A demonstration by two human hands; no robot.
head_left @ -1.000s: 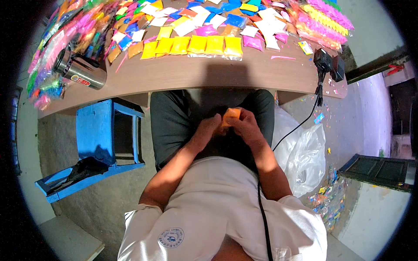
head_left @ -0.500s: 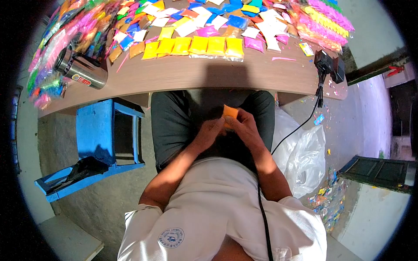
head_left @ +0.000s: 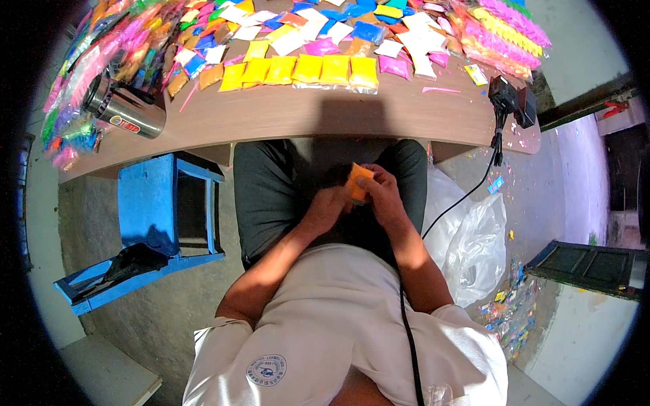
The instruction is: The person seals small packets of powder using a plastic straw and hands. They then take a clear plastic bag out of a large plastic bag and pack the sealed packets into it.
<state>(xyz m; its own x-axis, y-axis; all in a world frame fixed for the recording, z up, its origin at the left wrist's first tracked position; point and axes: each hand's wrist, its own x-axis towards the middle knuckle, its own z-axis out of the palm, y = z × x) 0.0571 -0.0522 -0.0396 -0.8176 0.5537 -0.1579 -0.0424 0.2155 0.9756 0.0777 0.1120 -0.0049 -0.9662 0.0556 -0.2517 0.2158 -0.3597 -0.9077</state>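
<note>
Over my lap I hold a small orange packet [head_left: 358,177], tilted, with its flat face up. My right hand [head_left: 384,196] pinches it from the right, the thumb lying across its face. At the packet's lower left edge, the fingers of my left hand [head_left: 326,208] are closed; they are slightly blurred, and the bit they grip is partly hidden. On the table edge ahead is a row of yellow packets [head_left: 308,69], apart from both hands.
Loose colourful packets and white pieces cover the back of the table [head_left: 271,115]. A steel mug [head_left: 139,116] lies at left, and a black device [head_left: 504,98] with a cable is at right. A blue stool [head_left: 145,203] stands left; clear plastic bags [head_left: 474,243] lie right.
The orange packet has turned and tilted to the right, showing more of its face. My right hand has shifted its hold slightly upward; my left hand has moved to the packet's lower left edge.
</note>
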